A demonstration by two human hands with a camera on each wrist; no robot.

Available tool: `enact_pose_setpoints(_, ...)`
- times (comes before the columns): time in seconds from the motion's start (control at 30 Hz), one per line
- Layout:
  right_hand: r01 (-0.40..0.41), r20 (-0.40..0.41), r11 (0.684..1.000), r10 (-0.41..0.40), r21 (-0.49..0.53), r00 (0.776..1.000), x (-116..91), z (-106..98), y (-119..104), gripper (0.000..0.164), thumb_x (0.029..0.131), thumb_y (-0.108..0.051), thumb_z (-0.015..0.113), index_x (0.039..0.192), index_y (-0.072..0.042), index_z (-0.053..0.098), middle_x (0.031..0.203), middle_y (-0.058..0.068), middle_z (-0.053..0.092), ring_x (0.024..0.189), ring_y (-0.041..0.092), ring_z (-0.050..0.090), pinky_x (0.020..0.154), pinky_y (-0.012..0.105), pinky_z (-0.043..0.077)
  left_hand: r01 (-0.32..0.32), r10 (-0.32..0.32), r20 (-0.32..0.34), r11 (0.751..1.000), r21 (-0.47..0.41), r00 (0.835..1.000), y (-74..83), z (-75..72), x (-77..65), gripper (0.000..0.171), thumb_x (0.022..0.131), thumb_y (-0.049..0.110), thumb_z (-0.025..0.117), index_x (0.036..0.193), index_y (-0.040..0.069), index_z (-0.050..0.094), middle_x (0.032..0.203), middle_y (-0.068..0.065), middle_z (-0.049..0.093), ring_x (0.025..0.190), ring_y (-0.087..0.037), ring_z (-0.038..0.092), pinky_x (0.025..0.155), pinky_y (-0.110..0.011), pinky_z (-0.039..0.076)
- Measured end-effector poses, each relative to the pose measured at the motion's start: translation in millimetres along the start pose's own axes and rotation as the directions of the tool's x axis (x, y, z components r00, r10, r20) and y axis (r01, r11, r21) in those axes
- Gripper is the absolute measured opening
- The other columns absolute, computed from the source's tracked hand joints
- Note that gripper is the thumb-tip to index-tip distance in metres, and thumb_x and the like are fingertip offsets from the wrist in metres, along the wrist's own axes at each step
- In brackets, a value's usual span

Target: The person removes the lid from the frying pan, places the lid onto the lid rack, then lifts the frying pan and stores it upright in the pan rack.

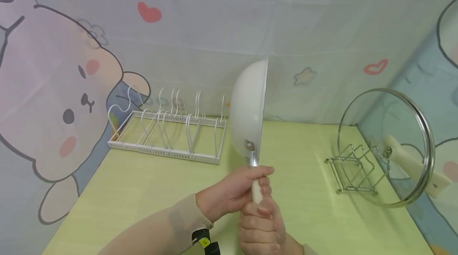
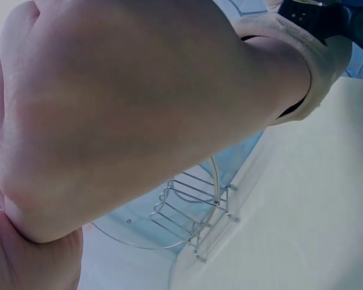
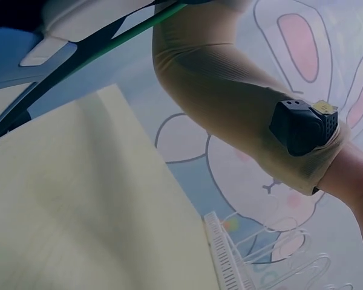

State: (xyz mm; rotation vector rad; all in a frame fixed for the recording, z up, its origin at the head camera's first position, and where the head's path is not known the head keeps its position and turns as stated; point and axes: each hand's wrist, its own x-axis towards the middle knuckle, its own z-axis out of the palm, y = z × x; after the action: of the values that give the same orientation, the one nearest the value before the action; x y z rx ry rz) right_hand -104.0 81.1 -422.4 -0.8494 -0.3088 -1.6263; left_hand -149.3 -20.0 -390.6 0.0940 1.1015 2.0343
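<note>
A white frying pan (image 1: 248, 108) with deep, rounded sides is held upright in the head view, turned edge-on with its rounded underside to the left. My left hand (image 1: 236, 189) grips the upper part of its pale handle (image 1: 256, 191), close below the metal joint. Just beneath, my right hand (image 1: 261, 227) wraps the lower handle with curled fingers. In the left wrist view the back of my left hand (image 2: 121, 121) fills much of the picture and hides the pan. The right wrist view shows my left forearm (image 3: 230, 103) but not the pan.
At the back left stands a white rack (image 1: 168, 151) with several upright wire dividers. To the right, a glass lid (image 1: 427, 140) with a metal rim stands on edge in a small wire rack (image 1: 358, 175). Printed cloth (image 1: 229, 28) hangs behind the light green table (image 1: 150, 191).
</note>
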Motion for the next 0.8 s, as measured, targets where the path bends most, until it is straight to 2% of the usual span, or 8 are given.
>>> enact_pose_setpoints(0.37, -0.015, 0.023, 1.0, 0.015, -0.009, 1.0, 11, 5, -2, 0.042, 0.107, -0.022, 0.05, 0.068, -0.015, 0.038, 0.038, -0.004, 0.031, 0.029, 0.01, 0.031, 0.033, 0.023, 0.03, -0.029, 0.029, 0.009, 1.0, -0.008, 1.0, 9.2, 4.8, -6.5, 0.025, 0.108, 0.02, 0.056, 0.087, 0.016, 0.044, 0.06, 0.013, 0.048, 0.057, -0.003, 0.051, 0.064, -0.019, 0.045)
enact_pose_setpoints(0.57, -0.035, 0.035, 0.999, 0.036, -0.041, 0.999, 18, 8, -6, 0.042, 0.108, -0.023, 0.05, 0.069, -0.014, 0.038, 0.038, -0.003, 0.031, 0.028, 0.011, 0.031, 0.033, 0.024, 0.031, -0.033, 0.033, 0.019, 0.999, 0.013, 0.999, 14.9, 6.7, -10.6, 0.03, 0.109, 0.02, 0.055, 0.081, 0.018, 0.045, 0.06, 0.013, 0.048, 0.058, -0.004, 0.05, 0.065, -0.018, 0.045)
enact_pose_setpoints(0.8, -0.058, 0.041, 0.996, 0.06, -0.065, 0.997, 29, 11, -8, 0.043, 0.109, -0.025, 0.05, 0.069, -0.015, 0.037, 0.038, -0.003, 0.031, 0.028, 0.013, 0.031, 0.033, 0.026, 0.031, -0.046, 0.046, 0.002, 0.998, 0.042, 0.999, 24.7, 9.7, -20.0, 0.033, 0.108, 0.021, 0.057, 0.078, 0.018, 0.045, 0.061, 0.013, 0.047, 0.059, -0.005, 0.049, 0.065, -0.02, 0.045)
